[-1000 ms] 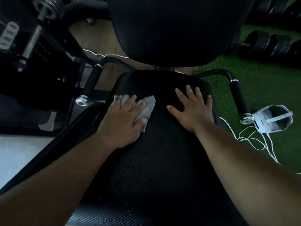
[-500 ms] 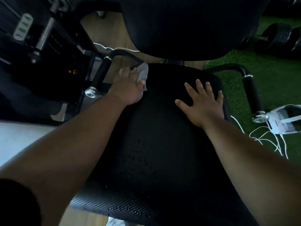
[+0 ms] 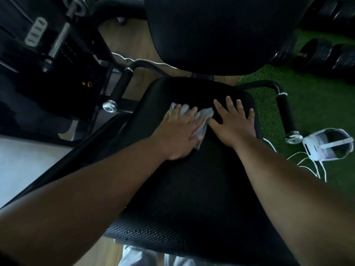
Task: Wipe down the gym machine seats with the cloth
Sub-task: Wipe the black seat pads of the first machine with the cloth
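On the black seat (image 3: 192, 189), back half: right hand (image 3: 233, 124) flat, fingers spread, bare on pad. Left hand (image 3: 177, 134) flat, fingers extended, pressing grey cloth (image 3: 204, 117) to pad, cloth edge beside right thumb.

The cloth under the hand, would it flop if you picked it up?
Probably floppy: the cloth lies crumpled and bunched under the left hand. Likely light, since flat fingers alone move it. It may slide easily on the smooth seat.
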Motion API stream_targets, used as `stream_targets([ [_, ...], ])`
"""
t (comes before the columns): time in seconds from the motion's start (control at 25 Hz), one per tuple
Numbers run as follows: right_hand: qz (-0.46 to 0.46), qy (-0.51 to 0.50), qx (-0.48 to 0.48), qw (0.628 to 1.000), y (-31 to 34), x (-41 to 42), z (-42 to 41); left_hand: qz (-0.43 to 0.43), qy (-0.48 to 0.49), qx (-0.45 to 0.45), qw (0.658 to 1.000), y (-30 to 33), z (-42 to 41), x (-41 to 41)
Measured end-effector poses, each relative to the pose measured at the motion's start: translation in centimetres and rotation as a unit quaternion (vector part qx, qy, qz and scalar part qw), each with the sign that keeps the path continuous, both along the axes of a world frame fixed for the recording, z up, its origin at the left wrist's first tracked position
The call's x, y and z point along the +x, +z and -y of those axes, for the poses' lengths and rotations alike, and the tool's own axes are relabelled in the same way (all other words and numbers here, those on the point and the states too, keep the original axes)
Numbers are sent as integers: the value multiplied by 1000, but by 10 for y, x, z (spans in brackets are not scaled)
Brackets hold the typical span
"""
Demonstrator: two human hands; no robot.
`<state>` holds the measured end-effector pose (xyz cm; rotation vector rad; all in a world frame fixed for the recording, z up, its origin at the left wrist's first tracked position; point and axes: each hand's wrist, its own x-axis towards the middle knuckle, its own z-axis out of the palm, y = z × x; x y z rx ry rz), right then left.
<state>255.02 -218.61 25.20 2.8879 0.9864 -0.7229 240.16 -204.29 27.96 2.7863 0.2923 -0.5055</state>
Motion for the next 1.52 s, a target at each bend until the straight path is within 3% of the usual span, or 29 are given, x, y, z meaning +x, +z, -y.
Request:
stream_targets([
  [0.08, -21, 10, -10, 1000, 9, -6, 9, 30, -25, -11, 999, 16, -2, -61],
  [0.16, -31, 11, -15, 999, 18, -29, 27, 0, 34, -3, 999, 20, -30, -83],
  [0.32, -9, -6, -7, 1000, 25, -64, 48, -70, 147, 73, 984, -2, -45, -25],
  [0.4, 5, -16, 3, 1000, 24, -63, 44, -44, 108, 78, 990, -1, -8, -5],
  [0.52, 8, -21, 3, 1000, 23, -62, 44, -16, 0, 33, 999, 17, 17, -55],
  [0.64, 13, -23, -14, 1000, 24, -65, 44, -23, 73, 96, 992, 22, -28, -119],
  [0.76, 25, -26, -13, 999, 23, -67, 42, -68, 167, 102, 978, 6, -67, -102],
  [0.92, 23, -35, 5, 999, 19, -64, 45, -20, 102, 72, 992, 12, -6, -40],
  [1.08, 17, -37, 23, 999, 17, -60, 44, 6, 16, 27, 999, 25, 48, -88],
  [1.2, 14, -32, 26, 999, 18, -61, 46, -20, 92, 52, 994, 26, 19, -105],
  [1.32, 12, -27, 37, 999, 17, -61, 46, -72, 182, 85, 977, 16, 8, -63],
  [1.44, 12, -25, 39, 999, 16, -60, 46, -39, 133, 44, 989, 18, 47, -39],
  [1.52, 13, -22, 38, 999, 17, -60, 46, -21, 75, 31, 996, 26, 55, -64],
])
